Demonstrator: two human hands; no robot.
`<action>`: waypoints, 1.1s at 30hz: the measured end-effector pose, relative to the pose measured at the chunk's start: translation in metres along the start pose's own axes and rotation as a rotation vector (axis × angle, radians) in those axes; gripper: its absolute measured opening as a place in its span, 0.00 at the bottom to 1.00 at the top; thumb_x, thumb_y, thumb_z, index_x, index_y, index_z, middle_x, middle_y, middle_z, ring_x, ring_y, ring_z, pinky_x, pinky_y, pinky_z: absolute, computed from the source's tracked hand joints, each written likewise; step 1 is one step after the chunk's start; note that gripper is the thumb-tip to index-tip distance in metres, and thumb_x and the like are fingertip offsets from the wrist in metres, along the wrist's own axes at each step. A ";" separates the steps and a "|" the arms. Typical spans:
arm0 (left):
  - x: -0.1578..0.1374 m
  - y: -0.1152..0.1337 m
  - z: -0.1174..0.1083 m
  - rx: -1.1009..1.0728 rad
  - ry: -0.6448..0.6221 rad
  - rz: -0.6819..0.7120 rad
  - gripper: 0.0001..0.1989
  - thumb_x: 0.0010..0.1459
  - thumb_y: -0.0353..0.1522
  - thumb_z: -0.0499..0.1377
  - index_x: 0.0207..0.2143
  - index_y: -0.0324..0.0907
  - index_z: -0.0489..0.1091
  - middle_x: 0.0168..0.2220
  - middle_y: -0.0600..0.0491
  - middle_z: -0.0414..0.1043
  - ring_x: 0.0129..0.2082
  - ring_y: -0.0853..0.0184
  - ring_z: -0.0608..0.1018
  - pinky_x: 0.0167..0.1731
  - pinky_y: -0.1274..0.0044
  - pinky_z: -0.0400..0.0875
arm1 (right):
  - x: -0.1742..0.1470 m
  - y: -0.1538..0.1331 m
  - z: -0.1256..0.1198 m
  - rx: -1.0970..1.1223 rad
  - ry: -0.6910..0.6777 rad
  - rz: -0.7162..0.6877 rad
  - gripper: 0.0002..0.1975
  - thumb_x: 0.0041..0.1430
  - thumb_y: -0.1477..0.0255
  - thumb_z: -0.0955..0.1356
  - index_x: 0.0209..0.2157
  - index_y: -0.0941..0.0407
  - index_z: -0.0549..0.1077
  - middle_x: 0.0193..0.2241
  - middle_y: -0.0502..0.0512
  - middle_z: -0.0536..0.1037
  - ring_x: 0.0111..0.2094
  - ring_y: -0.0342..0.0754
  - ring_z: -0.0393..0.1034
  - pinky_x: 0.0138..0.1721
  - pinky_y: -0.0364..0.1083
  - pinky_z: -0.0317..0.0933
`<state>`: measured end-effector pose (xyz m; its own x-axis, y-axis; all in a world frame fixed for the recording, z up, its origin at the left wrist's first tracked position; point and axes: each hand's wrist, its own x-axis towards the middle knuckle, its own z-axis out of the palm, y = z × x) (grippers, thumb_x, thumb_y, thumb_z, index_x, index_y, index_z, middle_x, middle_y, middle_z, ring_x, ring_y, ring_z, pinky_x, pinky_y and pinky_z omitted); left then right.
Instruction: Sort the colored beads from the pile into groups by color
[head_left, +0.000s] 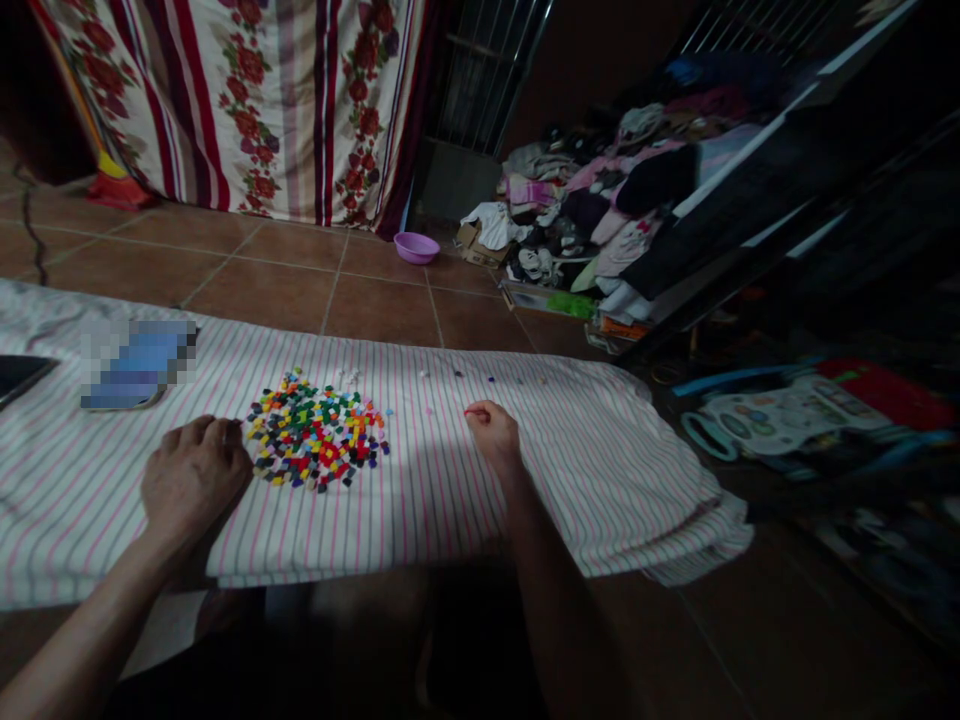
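A heap of small cube-like pieces in many colours point(315, 435) lies spread on a striped cloth point(442, 480). At the heap's left edge my left hand point(196, 470) rests palm down on the cloth, fingers loosely bent and its fingertips beside the nearest pieces. To the right of the heap, my right hand point(495, 432) is closed in a pinch, with a small red piece point(472, 411) showing at the fingertips. Beyond that hand, a few single pieces sit apart in a loose row, among them a dark blue one point(491, 379). A pink piece point(429, 411) lies left of it.
A phone with a blurred screen point(142, 365) lies on the cloth at left, near a dark flat device point(22, 375). On the tiled floor stand a purple basin point(416, 247) and a large pile of clothes point(592, 200). A flowered curtain point(292, 110) hangs behind.
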<state>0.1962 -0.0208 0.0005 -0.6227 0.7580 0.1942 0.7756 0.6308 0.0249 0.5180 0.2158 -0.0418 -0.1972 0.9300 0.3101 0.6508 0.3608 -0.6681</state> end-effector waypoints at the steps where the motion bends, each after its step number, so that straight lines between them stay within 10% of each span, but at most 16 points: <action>1: 0.000 0.000 0.000 -0.001 -0.002 -0.002 0.21 0.63 0.36 0.44 0.48 0.38 0.72 0.52 0.42 0.73 0.48 0.52 0.74 0.42 0.65 0.69 | 0.000 0.000 0.000 0.016 0.008 0.008 0.06 0.48 0.70 0.65 0.27 0.54 0.73 0.26 0.52 0.79 0.29 0.48 0.73 0.36 0.46 0.66; 14: 0.000 -0.002 0.002 -0.090 0.010 -0.002 0.20 0.62 0.34 0.45 0.48 0.36 0.72 0.53 0.38 0.71 0.50 0.48 0.72 0.45 0.60 0.68 | -0.007 -0.031 0.000 -0.014 0.059 -0.123 0.08 0.52 0.70 0.64 0.31 0.54 0.75 0.29 0.54 0.78 0.30 0.48 0.72 0.36 0.46 0.66; 33: 0.001 -0.004 0.006 -0.084 0.006 -0.025 0.23 0.63 0.37 0.43 0.49 0.38 0.72 0.53 0.42 0.71 0.51 0.51 0.71 0.44 0.64 0.67 | -0.062 -0.107 0.048 0.070 -0.308 -0.606 0.07 0.59 0.79 0.66 0.33 0.55 0.76 0.31 0.51 0.75 0.32 0.43 0.69 0.36 0.41 0.64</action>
<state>0.1915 -0.0218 -0.0057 -0.6419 0.7408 0.1982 0.7656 0.6335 0.1119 0.4254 0.1226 -0.0220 -0.7181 0.5359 0.4441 0.3124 0.8184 -0.4824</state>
